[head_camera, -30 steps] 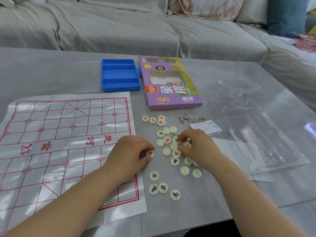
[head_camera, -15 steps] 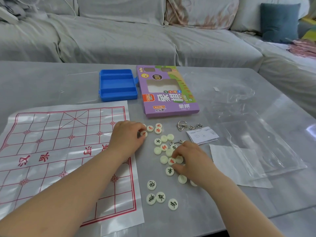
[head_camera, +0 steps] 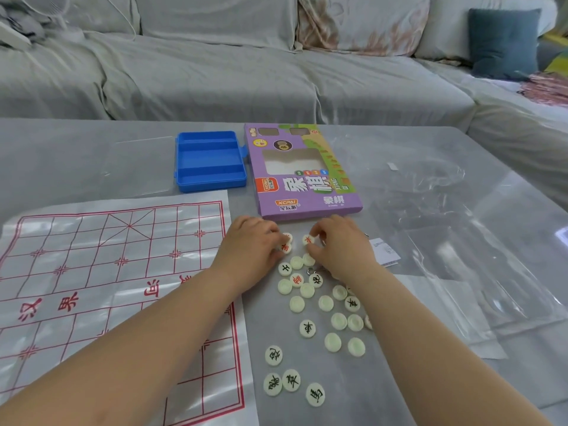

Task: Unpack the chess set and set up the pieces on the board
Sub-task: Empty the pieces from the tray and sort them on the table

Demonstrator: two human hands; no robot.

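The left hand (head_camera: 255, 245) curls its fingers on a red-marked piece (head_camera: 285, 246). The right hand (head_camera: 341, 244) pinches a second piece (head_camera: 308, 239) between thumb and fingertips. Both hands are close to the near edge of the purple box (head_camera: 302, 192).

The other pieces (head_camera: 307, 329) lie loose on the worktop (head_camera: 46, 155), just right of the board (head_camera: 107, 272), which carries none yet. These discs look small, light, hard and smooth, so I judge that they slide easily on the glossy surface. It seems best to take them by the rim. The board is a thin, creased sheet and may shift under a push.

Farther away lie a blue case (head_camera: 210, 161) and clear wrapping (head_camera: 461, 241).
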